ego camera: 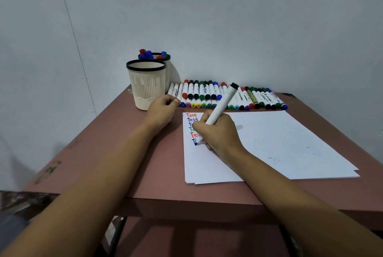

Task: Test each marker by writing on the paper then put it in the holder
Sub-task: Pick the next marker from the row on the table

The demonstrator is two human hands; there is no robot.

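The surface looks like painted wood, matt and smooth, with rough scuffed spots near its left edge. The paper is thin, matt and smooth. The front holder is matt plastic with ribbed sides, a bumpy woven-look base and a smooth rim. The markers in the row are smooth plastic with slightly shiny caps. The marker over the paper has a smooth plastic body. The wall is matt.
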